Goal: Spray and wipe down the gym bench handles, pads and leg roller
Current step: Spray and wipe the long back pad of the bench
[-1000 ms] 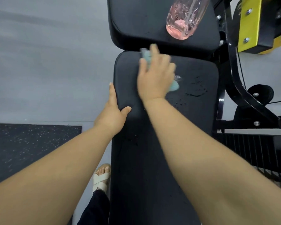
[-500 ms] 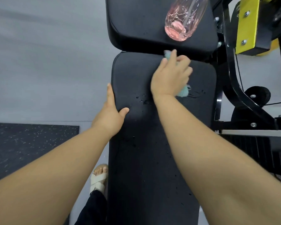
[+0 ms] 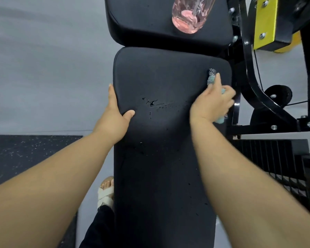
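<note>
Right hand (image 3: 211, 102): fingers curled over a teal cloth (image 3: 212, 80), which it holds bunched against the right edge of the long pad (image 3: 159, 167). One end of the cloth sticks out past the fingertips, another below the heel of the hand; the rest is hidden under the palm. Left hand (image 3: 115, 117): on the opposite, left edge of the same pad, fingers extended along the side face, thumb laid flat on top, nothing held. Between the two hands, near mid-pad, a small cluster of droplets (image 3: 151, 102) with a thin wet trail running toward the right hand; scattered specks lower down the pad. Upper pad (image 3: 147, 24) sits just beyond the long pad's far end. A pink translucent spray bottle (image 3: 190, 17) is on it, base toward the camera; its top is out of view. To the right of both pads, black frame (image 3: 254, 83) with bolts and a yellow plate (image 3: 265, 22). Left of the pad, a foot in a pale sandal (image 3: 106, 194) on grey floor (image 3: 43, 68); dark speckled rubber mat (image 3: 25, 158) further left.
</note>
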